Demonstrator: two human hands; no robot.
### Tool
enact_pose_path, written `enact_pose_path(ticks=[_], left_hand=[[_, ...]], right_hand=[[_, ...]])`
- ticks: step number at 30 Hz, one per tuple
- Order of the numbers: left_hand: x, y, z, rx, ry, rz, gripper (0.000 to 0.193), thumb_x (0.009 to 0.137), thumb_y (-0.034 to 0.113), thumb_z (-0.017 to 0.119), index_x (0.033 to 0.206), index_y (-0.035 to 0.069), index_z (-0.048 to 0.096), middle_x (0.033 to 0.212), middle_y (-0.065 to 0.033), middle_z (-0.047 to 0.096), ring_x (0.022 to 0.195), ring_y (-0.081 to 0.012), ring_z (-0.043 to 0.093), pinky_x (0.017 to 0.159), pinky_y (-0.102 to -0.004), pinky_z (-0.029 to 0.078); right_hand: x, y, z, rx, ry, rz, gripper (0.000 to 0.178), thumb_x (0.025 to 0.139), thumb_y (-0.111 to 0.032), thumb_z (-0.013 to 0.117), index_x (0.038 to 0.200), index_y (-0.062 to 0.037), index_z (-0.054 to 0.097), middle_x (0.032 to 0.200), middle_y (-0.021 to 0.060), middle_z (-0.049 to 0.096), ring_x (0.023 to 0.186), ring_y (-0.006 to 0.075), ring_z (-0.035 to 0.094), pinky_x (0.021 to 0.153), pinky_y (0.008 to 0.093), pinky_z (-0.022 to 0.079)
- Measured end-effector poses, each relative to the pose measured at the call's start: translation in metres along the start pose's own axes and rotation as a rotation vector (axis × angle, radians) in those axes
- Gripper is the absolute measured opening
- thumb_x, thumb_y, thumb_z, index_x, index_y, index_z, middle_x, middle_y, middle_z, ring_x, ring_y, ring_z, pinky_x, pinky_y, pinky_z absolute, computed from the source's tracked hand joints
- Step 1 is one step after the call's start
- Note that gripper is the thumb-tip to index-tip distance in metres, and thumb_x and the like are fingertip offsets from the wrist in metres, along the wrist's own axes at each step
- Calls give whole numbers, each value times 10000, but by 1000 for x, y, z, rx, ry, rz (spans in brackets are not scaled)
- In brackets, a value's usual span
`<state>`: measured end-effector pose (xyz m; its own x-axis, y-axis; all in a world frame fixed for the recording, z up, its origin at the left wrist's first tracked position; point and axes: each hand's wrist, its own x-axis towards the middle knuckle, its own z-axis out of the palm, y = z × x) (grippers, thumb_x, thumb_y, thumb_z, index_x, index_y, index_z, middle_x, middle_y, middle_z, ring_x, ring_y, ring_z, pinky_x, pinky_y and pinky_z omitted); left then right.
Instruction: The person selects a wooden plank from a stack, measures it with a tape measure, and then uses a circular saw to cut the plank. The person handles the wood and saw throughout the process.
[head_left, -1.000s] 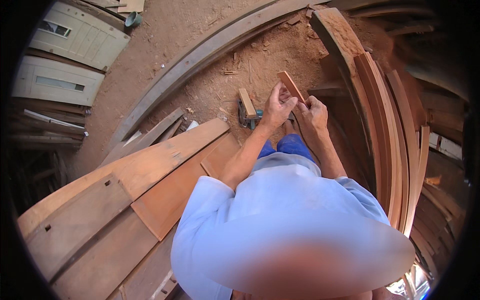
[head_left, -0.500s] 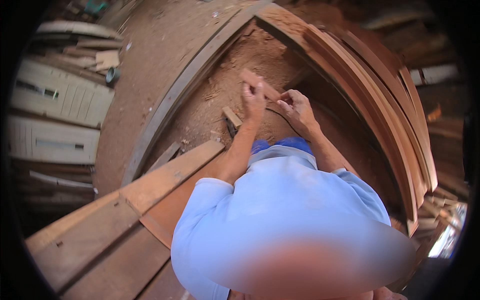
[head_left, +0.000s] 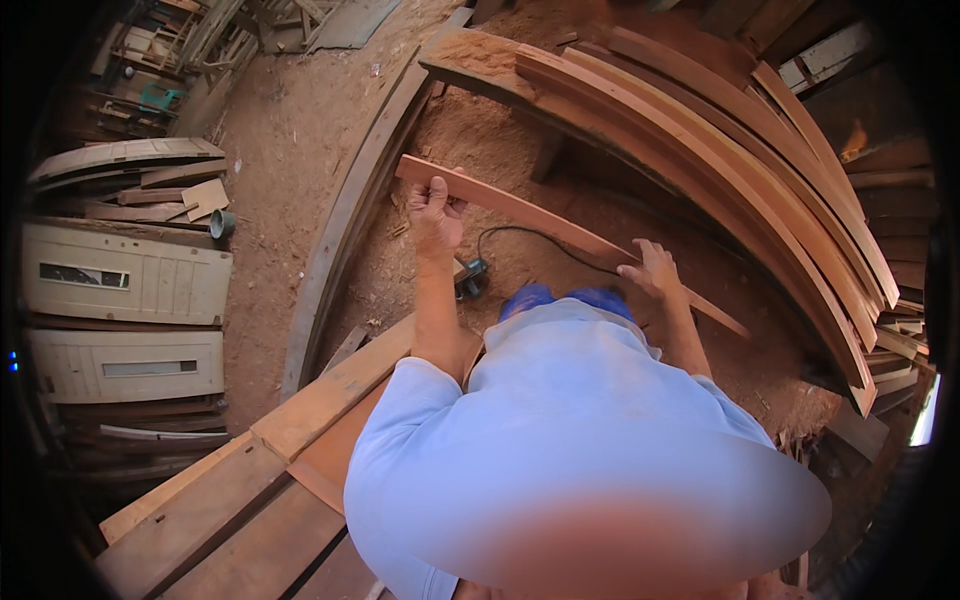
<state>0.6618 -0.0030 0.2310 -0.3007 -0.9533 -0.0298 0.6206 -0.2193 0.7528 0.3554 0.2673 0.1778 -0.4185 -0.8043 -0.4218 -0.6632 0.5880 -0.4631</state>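
A long, thin reddish wooden strip (head_left: 530,212) slants across in front of me, its left end farther off than its right end. Close to that left end, my left hand (head_left: 437,215) is closed on it, thumb on top. My right hand (head_left: 655,270) holds the same strip farther along, thumb and fingers at its edges; part of the grip is hidden. Below the strip, by my left forearm, lies a dark teal power tool (head_left: 472,278), partly covered. A black cable (head_left: 530,230) curves from it and passes under the strip.
Several long planks (head_left: 700,150) are stacked on a beam frame at the right. Wide boards (head_left: 260,530) lie at the lower left. Pale panelled doors (head_left: 130,270) and a grey pot (head_left: 222,225) are at the far left. Sawdust covers the ground (head_left: 480,130).
My hands have moved apart along the strip, the left one to the left and the right one to the right. Much more of the strip's length now shows. The view has shifted too.
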Motion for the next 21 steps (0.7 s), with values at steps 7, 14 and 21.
enact_pose_path(ticks=[7, 14, 21], left_hand=[[-4, -6, 53, -16, 13, 133, 184, 1001, 218, 707, 1115, 90, 640, 1045, -113, 749, 1028, -233, 731, 863, -396, 630], [10, -44, 88, -164, 89, 77, 430, 997, 428, 675, 1262, 113, 552, 1170, -118, 681, 1055, -244, 670, 921, -428, 574], [49, -138, 94, -56, 196, -298, 428, 1052, 432, 572, 1352, 133, 508, 1204, -109, 672, 982, -227, 650, 871, -415, 550]], right_hand=[[13, 48, -29, 191, -237, -106, 454, 835, -320, 780, 1174, -24, 729, 1124, 221, 711, 1079, 385, 657, 938, 458, 506], [13, 65, -55, 276, -55, -169, 345, 852, -306, 782, 1051, -28, 731, 937, 223, 736, 915, 387, 707, 813, 460, 528], [21, 71, -111, 294, 297, -18, 296, 896, -279, 772, 1053, -39, 702, 965, 216, 737, 948, 379, 713, 829, 448, 529]])
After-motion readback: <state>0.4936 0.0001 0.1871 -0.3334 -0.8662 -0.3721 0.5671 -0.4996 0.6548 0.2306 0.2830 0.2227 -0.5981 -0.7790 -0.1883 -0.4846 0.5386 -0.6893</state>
